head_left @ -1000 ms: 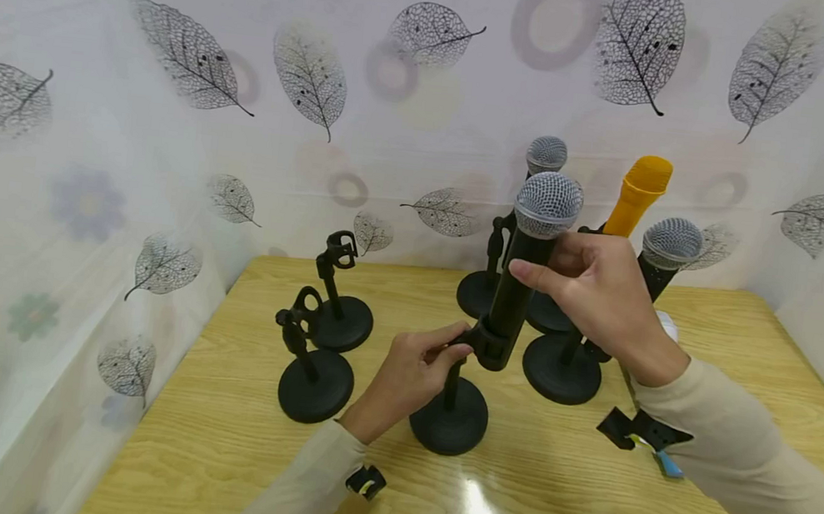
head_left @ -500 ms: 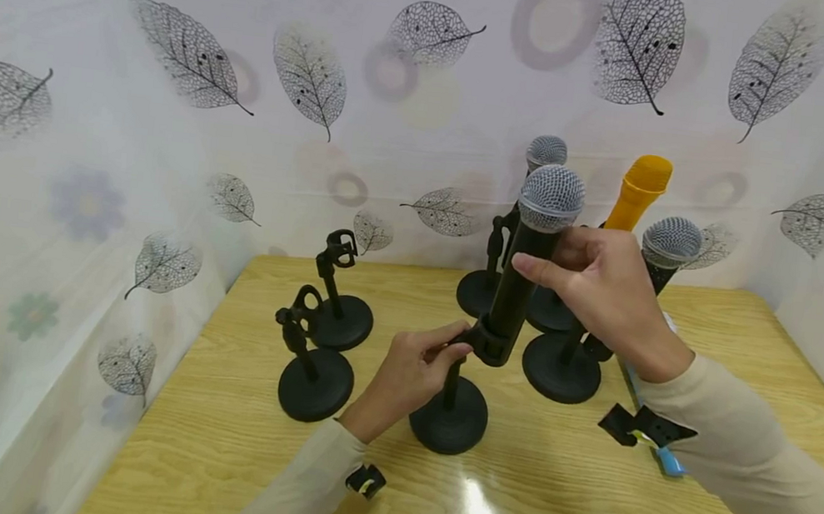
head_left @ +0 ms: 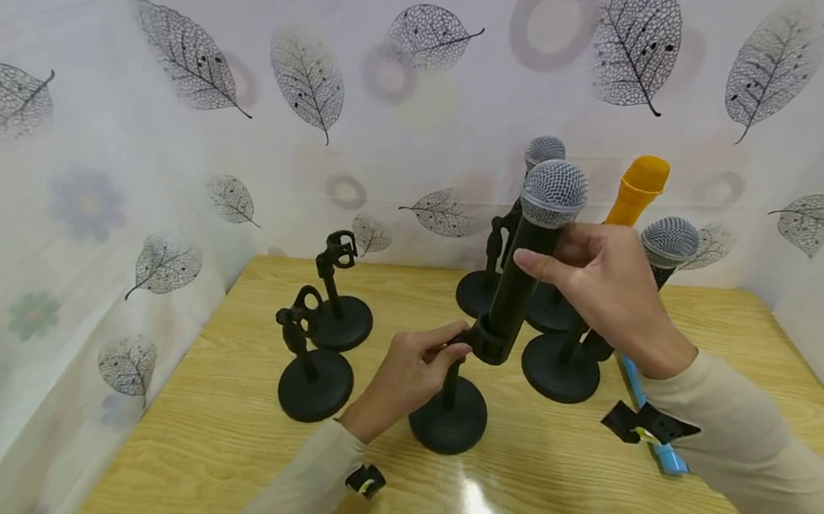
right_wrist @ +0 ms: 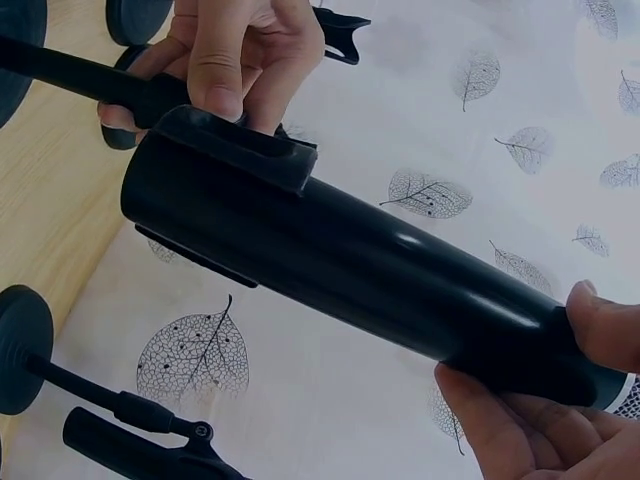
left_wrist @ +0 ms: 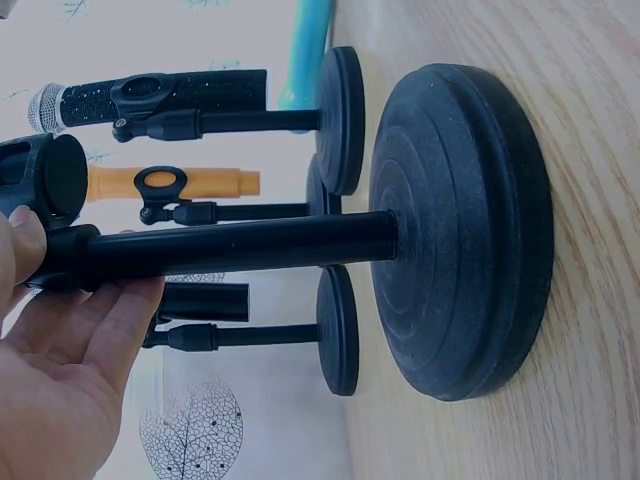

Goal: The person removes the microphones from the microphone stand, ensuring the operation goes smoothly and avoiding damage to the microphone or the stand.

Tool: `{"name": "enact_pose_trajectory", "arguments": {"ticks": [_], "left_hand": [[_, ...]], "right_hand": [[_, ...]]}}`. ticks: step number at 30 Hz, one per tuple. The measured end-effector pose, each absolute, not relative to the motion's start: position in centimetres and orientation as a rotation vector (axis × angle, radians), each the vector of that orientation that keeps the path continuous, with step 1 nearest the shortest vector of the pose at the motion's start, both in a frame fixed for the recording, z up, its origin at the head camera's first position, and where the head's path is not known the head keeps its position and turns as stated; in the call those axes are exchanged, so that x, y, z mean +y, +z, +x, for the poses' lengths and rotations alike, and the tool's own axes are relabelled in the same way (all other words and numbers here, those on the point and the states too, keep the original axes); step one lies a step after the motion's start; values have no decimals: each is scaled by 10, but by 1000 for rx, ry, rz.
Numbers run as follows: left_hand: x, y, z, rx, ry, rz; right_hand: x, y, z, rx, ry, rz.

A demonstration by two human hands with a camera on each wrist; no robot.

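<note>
A black microphone (head_left: 518,281) with a silver mesh head leans slightly right, its lower end inside the clip (right_wrist: 235,150) of a desk stand. My right hand (head_left: 608,290) pinches its body just below the head, thumb in front. My left hand (head_left: 419,367) grips the top of the stand's pole beside the clip. In the left wrist view, its fingers curl under the pole (left_wrist: 240,245) near the clip joint. The round stand base (head_left: 448,416) rests flat on the wooden table. A small part of the microphone's end shows below the clip.
Two stands without microphones, one nearer (head_left: 315,385) and one farther (head_left: 341,321), are on the left. Behind and right, stands hold a silver-headed microphone (head_left: 545,150), a yellow microphone (head_left: 641,189) and another silver-headed one (head_left: 670,242). A blue object (head_left: 670,460) lies under my right forearm.
The microphone's head has risen slightly and its lower end sits a little higher in the clip. My right hand moved slightly up with it; my left hand has stayed in place.
</note>
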State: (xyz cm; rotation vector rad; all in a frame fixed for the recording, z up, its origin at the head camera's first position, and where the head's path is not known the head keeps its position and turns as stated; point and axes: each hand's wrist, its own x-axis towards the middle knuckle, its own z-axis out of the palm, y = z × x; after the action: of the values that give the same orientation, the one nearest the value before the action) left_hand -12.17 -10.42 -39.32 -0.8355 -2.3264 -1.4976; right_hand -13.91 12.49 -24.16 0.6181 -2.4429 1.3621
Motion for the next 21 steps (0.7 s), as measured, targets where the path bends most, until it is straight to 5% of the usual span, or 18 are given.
{"name": "enact_pose_trajectory", "arguments": {"ticks": [21], "left_hand": [[-103,-394,-120,-2309,-1486,-838]], "right_hand": [[134,-236,-138,-2369,1417,606]]}}
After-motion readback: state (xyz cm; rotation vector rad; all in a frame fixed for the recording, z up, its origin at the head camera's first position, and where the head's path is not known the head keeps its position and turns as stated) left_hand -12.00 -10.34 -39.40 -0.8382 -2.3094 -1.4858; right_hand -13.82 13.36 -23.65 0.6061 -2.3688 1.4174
